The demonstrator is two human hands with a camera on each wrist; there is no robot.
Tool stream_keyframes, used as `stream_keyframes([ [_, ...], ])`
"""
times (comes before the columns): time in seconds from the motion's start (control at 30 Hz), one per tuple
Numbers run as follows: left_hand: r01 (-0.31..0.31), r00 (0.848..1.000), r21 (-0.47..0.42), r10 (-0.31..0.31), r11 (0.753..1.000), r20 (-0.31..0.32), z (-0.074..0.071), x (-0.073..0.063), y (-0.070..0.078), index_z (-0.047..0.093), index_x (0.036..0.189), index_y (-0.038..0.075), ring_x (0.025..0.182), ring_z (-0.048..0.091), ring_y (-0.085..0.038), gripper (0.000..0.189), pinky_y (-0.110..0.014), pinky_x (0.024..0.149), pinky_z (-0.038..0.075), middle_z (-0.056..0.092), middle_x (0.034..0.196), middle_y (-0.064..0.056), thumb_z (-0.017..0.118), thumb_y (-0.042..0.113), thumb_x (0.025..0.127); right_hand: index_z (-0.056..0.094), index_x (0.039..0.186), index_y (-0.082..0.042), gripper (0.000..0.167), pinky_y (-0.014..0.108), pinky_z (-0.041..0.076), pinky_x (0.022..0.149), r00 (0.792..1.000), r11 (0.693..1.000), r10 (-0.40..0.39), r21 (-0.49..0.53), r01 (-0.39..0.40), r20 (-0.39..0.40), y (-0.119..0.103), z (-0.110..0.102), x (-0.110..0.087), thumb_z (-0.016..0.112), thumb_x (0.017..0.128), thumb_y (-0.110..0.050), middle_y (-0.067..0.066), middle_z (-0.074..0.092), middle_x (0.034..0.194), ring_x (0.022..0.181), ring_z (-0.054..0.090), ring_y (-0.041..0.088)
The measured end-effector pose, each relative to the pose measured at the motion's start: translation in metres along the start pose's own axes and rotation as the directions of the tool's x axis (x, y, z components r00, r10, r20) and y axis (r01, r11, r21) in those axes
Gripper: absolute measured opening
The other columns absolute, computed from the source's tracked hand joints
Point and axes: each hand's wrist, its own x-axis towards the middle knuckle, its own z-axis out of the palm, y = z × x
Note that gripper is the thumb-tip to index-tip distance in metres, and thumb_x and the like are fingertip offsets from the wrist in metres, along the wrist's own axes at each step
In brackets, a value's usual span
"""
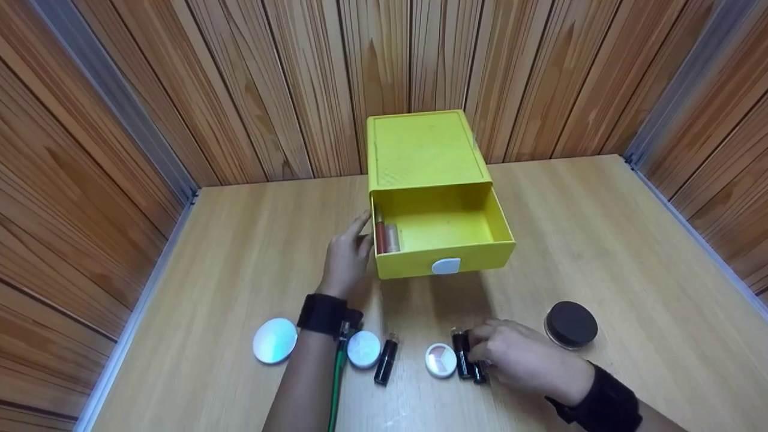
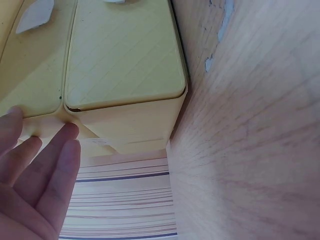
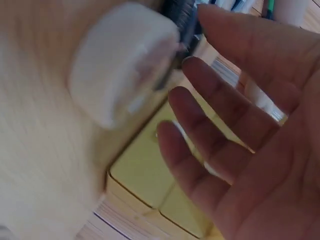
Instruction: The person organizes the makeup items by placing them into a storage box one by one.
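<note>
A yellow box [image 1: 429, 150] has its drawer [image 1: 444, 258] pulled out, with a reddish-brown tube [image 1: 380, 237] and a pale pinkish tube [image 1: 392, 238] along the left side inside. My left hand [image 1: 347, 258] touches the drawer's left wall with extended fingers [image 2: 62, 155]. Down at the front, my right hand [image 1: 510, 354] reaches over two dark tubes, one black tube [image 1: 461, 355] in plain sight and a second black tube [image 1: 479, 372] partly covered by my fingers. The right wrist view shows thumb and fingers apart beside them. A white tri-colour makeup pot [image 1: 441, 360] sits just left of the tubes.
On the table's left lie a shiny iridescent disc [image 1: 275, 341], a white-lidded jar [image 1: 363, 349] and another black tube [image 1: 386, 360]. A black-lidded jar [image 1: 570, 324] stands right of my right hand. Wood-panelled walls [image 1: 312, 90] enclose the back and sides.
</note>
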Motion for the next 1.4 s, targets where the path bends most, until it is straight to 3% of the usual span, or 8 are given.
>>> stream_keyframes([
  [0.23, 0.019, 1.000, -0.002, -0.019, 1.000, 0.005, -0.001, 0.000, 0.001, 0.047, 0.144, 0.012, 0.107, 0.065, -0.021, 0.051, -0.026, 0.091, 0.051, 0.048, 0.143, -0.008, 0.060, 0.004, 0.096, 0.075, 0.082, -0.022, 0.033, 0.034, 0.051, 0.066, 0.999, 0.999, 0.038, -0.007, -0.038, -0.021, 0.000, 0.012, -0.002, 0.076, 0.060, 0.002, -0.003, 0.054, 0.089, 0.076, 0.052, 0.014],
  [0.37, 0.030, 0.999, -0.029, -0.029, 0.999, 0.015, 0.000, -0.001, 0.000, 0.045, 0.146, 0.013, 0.107, 0.064, -0.020, 0.052, -0.025, 0.091, 0.050, 0.047, 0.144, -0.007, 0.059, 0.004, 0.097, 0.074, 0.082, -0.023, 0.032, 0.036, 0.053, 0.073, 0.999, 0.999, 0.039, -0.035, -0.040, -0.037, -0.001, 0.016, -0.003, 0.076, 0.061, 0.001, 0.001, 0.057, 0.097, 0.084, 0.055, 0.019],
  [0.53, 0.037, 0.999, -0.048, -0.037, 0.998, 0.013, 0.000, 0.000, 0.000, 0.045, 0.146, 0.014, 0.105, 0.066, -0.019, 0.053, -0.023, 0.089, 0.051, 0.048, 0.144, -0.007, 0.059, 0.003, 0.096, 0.074, 0.087, -0.025, 0.024, 0.038, 0.053, 0.081, 0.998, 0.999, 0.005, -0.044, -0.007, -0.055, -0.001, 0.017, -0.001, 0.078, 0.072, -0.008, 0.001, 0.062, 0.104, 0.093, 0.058, 0.020],
  [0.73, 0.017, 1.000, -0.050, -0.016, 0.999, 0.005, 0.000, 0.002, -0.001, 0.047, 0.144, 0.012, 0.105, 0.066, -0.021, 0.051, -0.025, 0.088, 0.052, 0.049, 0.143, -0.011, 0.060, 0.002, 0.096, 0.072, 0.088, -0.023, 0.016, 0.033, 0.050, 0.078, 0.995, 0.997, -0.069, -0.036, 0.066, -0.077, -0.001, 0.015, 0.002, 0.078, 0.074, -0.017, -0.009, 0.065, 0.094, 0.090, 0.056, 0.016],
  [0.97, 0.028, 1.000, -0.037, -0.028, 0.999, 0.002, 0.001, 0.000, 0.000, 0.047, 0.144, 0.012, 0.105, 0.066, -0.021, 0.052, -0.025, 0.089, 0.051, 0.049, 0.143, -0.013, 0.061, 0.001, 0.095, 0.069, 0.101, -0.015, 0.029, 0.033, 0.050, 0.087, 0.986, 0.992, -0.101, 0.063, 0.110, -0.136, -0.007, 0.003, 0.010, 0.082, 0.075, -0.015, -0.009, 0.066, 0.096, 0.092, 0.060, 0.013],
  [1.1, 0.039, 0.999, -0.042, -0.039, 0.998, 0.000, 0.001, 0.000, 0.002, 0.047, 0.145, 0.012, 0.105, 0.066, -0.022, 0.052, -0.025, 0.090, 0.051, 0.048, 0.143, -0.011, 0.061, 0.001, 0.095, 0.066, 0.118, -0.010, 0.044, 0.031, 0.053, 0.081, 0.971, 0.984, -0.121, 0.106, 0.145, -0.205, -0.009, -0.013, 0.020, 0.081, 0.076, -0.010, -0.004, 0.067, 0.101, 0.089, 0.062, 0.012],
  [1.23, 0.055, 0.998, -0.046, -0.055, 0.997, 0.001, 0.002, 0.000, 0.001, 0.047, 0.145, 0.014, 0.106, 0.065, -0.021, 0.053, -0.024, 0.090, 0.051, 0.048, 0.143, -0.007, 0.061, 0.001, 0.095, 0.060, 0.130, -0.007, 0.056, 0.024, 0.053, 0.071, 0.950, 0.976, -0.150, 0.112, 0.187, -0.274, -0.010, -0.030, 0.031, 0.080, 0.077, -0.010, -0.003, 0.066, 0.095, 0.079, 0.060, 0.010],
  [1.4, 0.075, 0.997, -0.056, -0.075, 0.996, 0.011, 0.002, 0.000, 0.002, 0.046, 0.146, 0.016, 0.106, 0.065, -0.019, 0.054, -0.024, 0.091, 0.050, 0.047, 0.145, -0.006, 0.060, 0.002, 0.096, 0.056, 0.134, 0.000, 0.054, 0.018, 0.048, 0.061, 0.911, 0.970, -0.195, 0.064, 0.233, -0.362, -0.008, -0.055, 0.048, 0.074, 0.085, -0.013, -0.003, 0.062, 0.088, 0.069, 0.053, 0.008],
])
